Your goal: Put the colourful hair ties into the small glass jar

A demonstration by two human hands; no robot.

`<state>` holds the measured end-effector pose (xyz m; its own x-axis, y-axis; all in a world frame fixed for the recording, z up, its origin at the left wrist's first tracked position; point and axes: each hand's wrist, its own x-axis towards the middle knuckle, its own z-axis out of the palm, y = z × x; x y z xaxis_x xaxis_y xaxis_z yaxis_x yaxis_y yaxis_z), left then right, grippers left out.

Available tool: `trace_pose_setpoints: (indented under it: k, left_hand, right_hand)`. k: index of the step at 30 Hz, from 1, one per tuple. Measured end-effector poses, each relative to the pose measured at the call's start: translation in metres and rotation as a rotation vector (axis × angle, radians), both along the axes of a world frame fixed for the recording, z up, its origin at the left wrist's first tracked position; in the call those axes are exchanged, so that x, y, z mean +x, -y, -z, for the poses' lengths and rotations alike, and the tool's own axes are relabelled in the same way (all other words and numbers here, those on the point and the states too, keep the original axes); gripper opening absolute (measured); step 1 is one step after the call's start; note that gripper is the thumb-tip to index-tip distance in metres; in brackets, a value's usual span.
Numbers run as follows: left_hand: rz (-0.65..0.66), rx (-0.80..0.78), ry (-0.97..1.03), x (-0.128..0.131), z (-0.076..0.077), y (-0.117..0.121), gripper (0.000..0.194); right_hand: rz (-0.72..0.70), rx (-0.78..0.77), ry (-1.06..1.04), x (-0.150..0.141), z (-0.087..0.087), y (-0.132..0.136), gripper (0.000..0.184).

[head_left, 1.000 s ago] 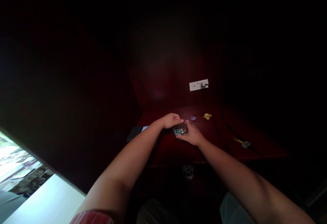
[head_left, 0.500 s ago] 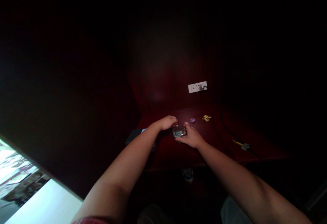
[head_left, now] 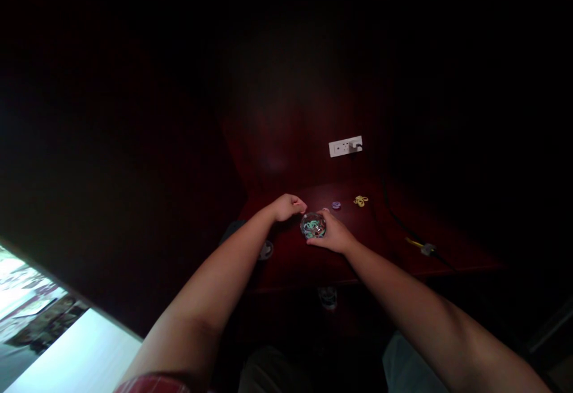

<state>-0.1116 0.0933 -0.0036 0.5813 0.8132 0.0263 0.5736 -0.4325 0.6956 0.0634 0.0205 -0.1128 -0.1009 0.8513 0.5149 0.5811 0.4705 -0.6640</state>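
Observation:
My right hand (head_left: 335, 233) is wrapped round the side of a small clear jar (head_left: 307, 235) above the dark red table. Inside the jar lie several small coloured bands (head_left: 312, 224), mostly green, like hair ties. Just left of the jar, my left hand (head_left: 289, 207) is closed in a pinch; what its fingers hold, if anything, is too small to make out. Behind the right hand's fingertips a bit of pink (head_left: 326, 209) shows. Further back are a purple band bundle (head_left: 336, 205) and a loose cluster of yellow bands (head_left: 360, 201).
A round clear lid-like piece (head_left: 266, 250) lies by my left forearm, partly covered. A dark object (head_left: 233, 230) sits behind that arm. At right, a black cable with a yellow tie (head_left: 414, 242) crosses the table (head_left: 286, 273). A white socket strip (head_left: 345, 146) is on the back wall.
My left hand has moved slightly left, away from the jar's rim, and its fingers are pinched. The jar is tilted more toward me in my right hand, so more of its bands show.

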Motion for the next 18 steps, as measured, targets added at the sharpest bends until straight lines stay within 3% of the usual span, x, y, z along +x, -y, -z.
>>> trace_pose_setpoints:
  k: [8,13,18]
  left_hand:
    - [0.039,-0.106,0.044,0.0051,-0.0048,0.0057,0.023]
    - [0.122,-0.083,0.051,0.0081,-0.0051,0.0064,0.017]
    - [0.119,-0.074,0.025,0.0097,-0.0067,0.0091,0.018]
  right_hand:
    - [0.017,-0.019,-0.009,0.0,-0.0022,0.0013,0.079]
    - [0.033,-0.045,0.018,-0.0006,-0.0027,0.0013,0.08]
    - [0.017,-0.052,0.011,-0.0015,-0.0046,0.0029,0.079]
